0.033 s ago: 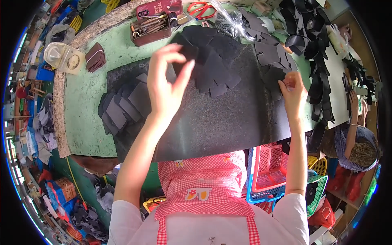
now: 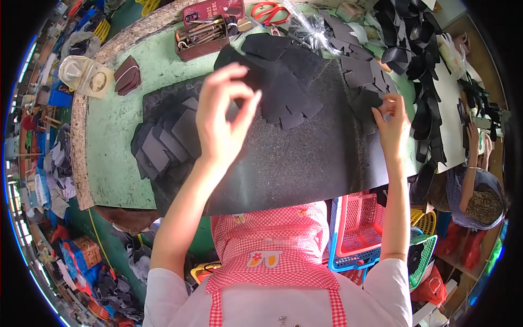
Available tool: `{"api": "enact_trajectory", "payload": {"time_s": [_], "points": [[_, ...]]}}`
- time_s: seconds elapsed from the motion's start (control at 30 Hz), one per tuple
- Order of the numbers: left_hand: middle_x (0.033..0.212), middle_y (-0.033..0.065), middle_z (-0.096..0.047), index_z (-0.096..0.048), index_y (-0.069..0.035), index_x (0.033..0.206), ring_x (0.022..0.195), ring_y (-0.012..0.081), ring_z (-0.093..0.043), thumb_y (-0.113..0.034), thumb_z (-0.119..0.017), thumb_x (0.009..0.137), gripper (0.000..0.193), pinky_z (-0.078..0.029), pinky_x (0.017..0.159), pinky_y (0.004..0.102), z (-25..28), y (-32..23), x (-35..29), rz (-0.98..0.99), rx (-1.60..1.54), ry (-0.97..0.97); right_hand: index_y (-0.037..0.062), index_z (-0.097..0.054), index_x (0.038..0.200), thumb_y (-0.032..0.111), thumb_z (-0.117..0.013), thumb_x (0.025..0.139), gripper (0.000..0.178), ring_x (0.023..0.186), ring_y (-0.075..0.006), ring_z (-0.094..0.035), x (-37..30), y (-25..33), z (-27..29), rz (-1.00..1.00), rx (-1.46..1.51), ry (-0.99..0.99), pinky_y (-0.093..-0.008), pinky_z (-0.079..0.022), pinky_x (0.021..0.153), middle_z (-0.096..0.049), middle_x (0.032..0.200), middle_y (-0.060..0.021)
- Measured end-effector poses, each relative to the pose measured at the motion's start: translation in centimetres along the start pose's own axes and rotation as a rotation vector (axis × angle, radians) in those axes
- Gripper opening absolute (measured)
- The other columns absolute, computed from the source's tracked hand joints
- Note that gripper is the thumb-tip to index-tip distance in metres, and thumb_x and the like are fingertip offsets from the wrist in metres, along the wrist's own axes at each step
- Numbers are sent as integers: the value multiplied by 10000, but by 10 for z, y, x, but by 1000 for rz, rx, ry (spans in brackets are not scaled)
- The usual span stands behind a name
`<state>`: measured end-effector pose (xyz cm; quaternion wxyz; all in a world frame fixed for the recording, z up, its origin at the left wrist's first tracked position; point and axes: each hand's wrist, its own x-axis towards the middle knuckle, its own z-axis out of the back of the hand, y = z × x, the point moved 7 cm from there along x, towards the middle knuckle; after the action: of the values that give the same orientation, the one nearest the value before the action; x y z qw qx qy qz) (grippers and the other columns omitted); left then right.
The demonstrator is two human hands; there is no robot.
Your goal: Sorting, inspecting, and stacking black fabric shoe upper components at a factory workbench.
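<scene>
While near black pieces [image 2: 289, 98], left hand [image 2: 220, 122] curled

Left hand [image 2: 220, 117] over black mat [image 2: 299, 158], right hand [image 2: 393, 129] at a dark flat piece [image 2: 364, 108].

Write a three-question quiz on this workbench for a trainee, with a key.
1. True or false: the tin stands open.

2. Multiple choice: which of these is nearest to the right hand?
a) the apron
b) the dark pieces
c) the red-handled tool

3. Fill in: the maroon bundle lies on a ____ table.

Key: 1 true; 2 b; 3 green.
</scene>
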<state>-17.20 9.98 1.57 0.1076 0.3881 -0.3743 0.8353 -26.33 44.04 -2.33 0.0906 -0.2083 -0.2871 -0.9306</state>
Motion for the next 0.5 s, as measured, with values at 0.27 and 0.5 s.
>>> {"api": "enact_trajectory", "payload": {"time_s": [0.27,0.5], "points": [[1226,138,-586,-575,-78,1234,1223,369,-507,-167,-780,794,493,-395,1039,505,-22,17,-19,98,179,127,57,-628,978,87,-773,798,233,646,-144,-546,1,0,-2,-127,106,25,-300,-477,638,-579,749,-31],[1165,140,-589,-677,-45,1101,1096,339,-536,-249,-815,765,417,-463,956,446,-30,44,-11,135,468,258,21,-579,873,130,-785,818,240,589,-115,-482,3,-16,-6,-196,9,192,-276,-442,594,-543,676,-35]]}}
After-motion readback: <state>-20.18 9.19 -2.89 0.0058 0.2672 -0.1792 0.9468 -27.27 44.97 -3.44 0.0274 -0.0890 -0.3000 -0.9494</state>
